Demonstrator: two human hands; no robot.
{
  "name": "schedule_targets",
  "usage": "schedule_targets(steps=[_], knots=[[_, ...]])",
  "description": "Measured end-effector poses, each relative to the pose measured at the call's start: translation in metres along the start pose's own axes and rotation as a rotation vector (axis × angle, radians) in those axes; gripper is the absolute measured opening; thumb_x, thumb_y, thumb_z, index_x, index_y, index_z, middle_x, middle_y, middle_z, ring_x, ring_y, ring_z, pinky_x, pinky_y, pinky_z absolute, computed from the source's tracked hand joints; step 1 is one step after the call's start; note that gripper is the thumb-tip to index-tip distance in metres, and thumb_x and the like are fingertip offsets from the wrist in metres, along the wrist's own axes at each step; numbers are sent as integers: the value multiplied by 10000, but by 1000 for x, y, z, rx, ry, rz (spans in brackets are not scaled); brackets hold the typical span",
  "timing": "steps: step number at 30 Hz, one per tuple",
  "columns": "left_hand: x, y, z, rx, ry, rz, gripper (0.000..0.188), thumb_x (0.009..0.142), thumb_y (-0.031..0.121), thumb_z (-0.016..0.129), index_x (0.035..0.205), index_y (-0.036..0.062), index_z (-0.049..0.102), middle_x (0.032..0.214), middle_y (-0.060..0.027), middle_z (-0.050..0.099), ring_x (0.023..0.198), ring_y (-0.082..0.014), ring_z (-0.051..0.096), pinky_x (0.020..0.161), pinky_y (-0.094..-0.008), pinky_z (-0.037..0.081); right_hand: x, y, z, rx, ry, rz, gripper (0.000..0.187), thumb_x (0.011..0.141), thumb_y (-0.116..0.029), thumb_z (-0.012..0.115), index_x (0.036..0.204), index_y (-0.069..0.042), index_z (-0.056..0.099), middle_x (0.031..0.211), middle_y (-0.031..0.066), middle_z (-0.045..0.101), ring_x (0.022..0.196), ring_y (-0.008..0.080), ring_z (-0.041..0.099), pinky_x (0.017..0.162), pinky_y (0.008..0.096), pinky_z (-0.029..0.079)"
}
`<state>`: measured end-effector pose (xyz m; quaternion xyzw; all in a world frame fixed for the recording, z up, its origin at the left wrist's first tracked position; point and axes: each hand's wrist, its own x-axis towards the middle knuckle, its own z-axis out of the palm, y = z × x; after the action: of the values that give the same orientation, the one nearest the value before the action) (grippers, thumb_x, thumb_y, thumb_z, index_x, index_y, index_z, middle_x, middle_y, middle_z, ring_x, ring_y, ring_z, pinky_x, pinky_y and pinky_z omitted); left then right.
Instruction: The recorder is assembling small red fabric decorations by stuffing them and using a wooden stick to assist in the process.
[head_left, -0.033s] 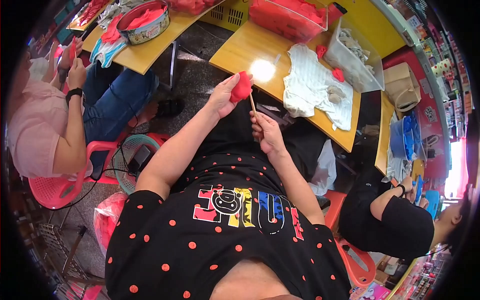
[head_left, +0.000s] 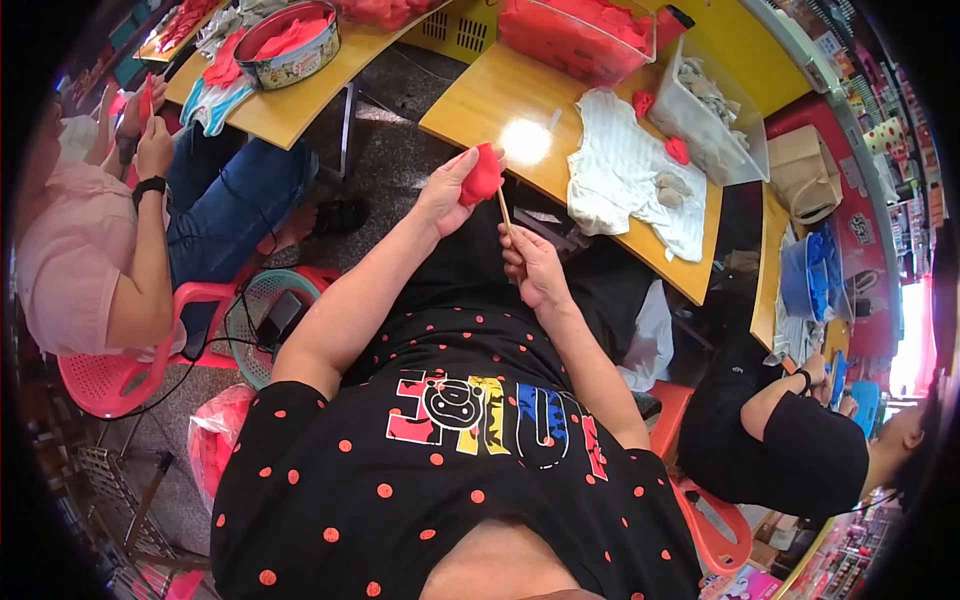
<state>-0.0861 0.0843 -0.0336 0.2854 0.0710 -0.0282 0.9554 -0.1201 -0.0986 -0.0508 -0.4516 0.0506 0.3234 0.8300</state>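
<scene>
My left hand [head_left: 452, 195] is closed around a soft, rounded red piece [head_left: 483, 174], thumb on top; I cannot tell if it is cloth or another material. A thin wooden stick [head_left: 505, 208] is pinched in my right hand [head_left: 536, 262]. The stick points up, its upper end at the right edge of the red piece; whether they touch is too small to tell. Both hands are held above my lap, just short of the wooden table [head_left: 480, 100]. On that table lies a white striped cloth [head_left: 610, 150] with a small red piece [head_left: 677, 150] and a greyish lump [head_left: 672, 190] on it.
A clear bin of red pieces [head_left: 580, 45] and a clear bin of greyish pieces [head_left: 715, 110] stand on the table. At left, a seated person [head_left: 95, 260] works beside a round tin [head_left: 290, 50]. Another person [head_left: 790, 430] sits at right near a blue container [head_left: 808, 275].
</scene>
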Motion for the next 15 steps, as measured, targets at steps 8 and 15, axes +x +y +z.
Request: schedule_targets(steps=[8,15], knots=[[-2,-3,4,55,0,-50,381,927,252,541,1203,-8,507,1145,-115,596,1048,-206,584,871,-343,506,1,-5,-1,-26,18,24,215,910,-199,581,1012,-15,621,748,-37,547,534,20,408,444,152,304],[0,5,0,172,3,-1,358,919,260,562,1161,-3,541,1047,-91,628,928,-167,621,813,-304,521,3,-15,-7,-182,44,-93,217,908,-209,584,993,-17,638,733,-49,541,530,7,399,445,149,286]])
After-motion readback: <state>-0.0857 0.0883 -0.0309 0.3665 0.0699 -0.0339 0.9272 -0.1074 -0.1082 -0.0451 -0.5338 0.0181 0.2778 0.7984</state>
